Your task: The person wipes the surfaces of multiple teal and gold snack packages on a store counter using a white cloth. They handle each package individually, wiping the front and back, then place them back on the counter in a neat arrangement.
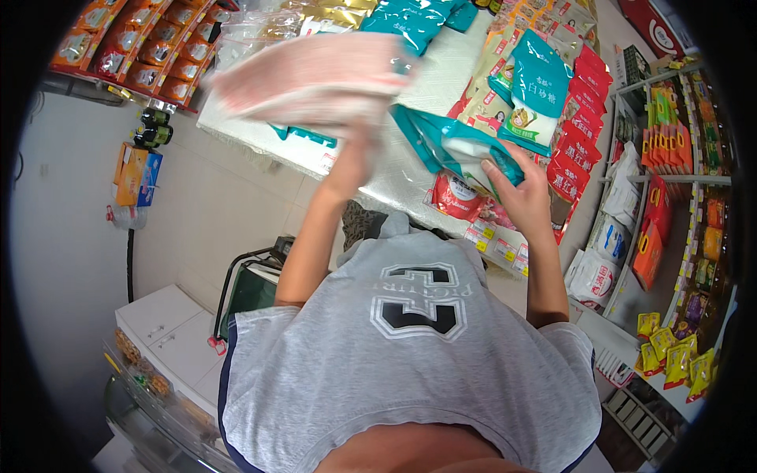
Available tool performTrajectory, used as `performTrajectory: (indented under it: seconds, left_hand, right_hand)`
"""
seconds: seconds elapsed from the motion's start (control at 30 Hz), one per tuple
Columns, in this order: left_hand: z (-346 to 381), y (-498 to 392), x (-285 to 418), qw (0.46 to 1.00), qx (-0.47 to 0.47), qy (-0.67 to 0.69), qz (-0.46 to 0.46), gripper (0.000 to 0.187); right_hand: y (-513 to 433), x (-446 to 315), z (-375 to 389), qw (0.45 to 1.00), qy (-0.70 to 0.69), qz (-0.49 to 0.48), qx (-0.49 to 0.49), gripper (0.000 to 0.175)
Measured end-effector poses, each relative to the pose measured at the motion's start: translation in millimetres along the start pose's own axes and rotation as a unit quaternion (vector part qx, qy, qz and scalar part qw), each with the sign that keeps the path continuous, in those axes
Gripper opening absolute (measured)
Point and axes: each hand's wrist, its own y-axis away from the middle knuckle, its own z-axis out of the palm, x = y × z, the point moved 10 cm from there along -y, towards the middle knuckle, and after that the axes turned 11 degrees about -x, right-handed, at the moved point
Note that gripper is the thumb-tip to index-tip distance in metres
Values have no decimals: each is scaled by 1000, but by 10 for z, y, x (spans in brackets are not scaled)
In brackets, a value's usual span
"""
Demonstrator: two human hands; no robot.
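Observation:
My left hand (355, 156) grips a pink-and-white striped cloth (313, 77), blurred by motion above the display table (437, 83). In my right hand (520, 186) is a teal and white plastic bag of sugar (452, 139), pinched at its near end and tilted over the table. Just beyond that hand, a similar teal sugar bag (539, 83) lies on top of other bags. Red sugar pouches (571, 154) stand in an overlapping row to the right. One red pouch (455, 195) sits under the held bag, near the table's front edge. The cloth hides part of the tabletop.
More teal bags (408, 23) and clear plastic packs (248, 47) lie at the table's far side. Price tags (505, 250) line the front edge. Stocked shelves (668, 177) stand at right, an orange snack rack (142, 47) at upper left. A dark green basket (245, 301) stands behind my left arm.

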Motion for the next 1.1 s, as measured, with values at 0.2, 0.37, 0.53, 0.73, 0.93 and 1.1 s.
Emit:
performTrajectory:
  seconds: [0.2, 0.37, 0.53, 0.73, 0.93, 1.1]
  left_hand:
    - [1140, -15, -4, 882, -348, -300, 103, 95]
    - [953, -111, -300, 905, -368, -212, 0, 44]
    - [942, -116, -59, 907, -278, -269, 168, 31]
    - [756, -117, -98, 899, -272, -314, 138, 35]
    - [659, 13, 60, 955, -112, -193, 198, 25]
    - [535, -55, 297, 917, -49, -300, 258, 12]
  right_hand:
    - [-35, -52, 90, 990, 98, -73, -77, 15]
    - [-16, -286, 135, 971, 163, -94, -146, 15]
    - [-16, -610, 19, 965, 179, -148, -124, 18]
    - [-57, -758, -111, 970, 175, -137, -103, 29]
    - [-73, -790, -121, 971, 189, -102, -108, 21]
    - [-104, -686, -220, 966, 229, -108, -52, 8]
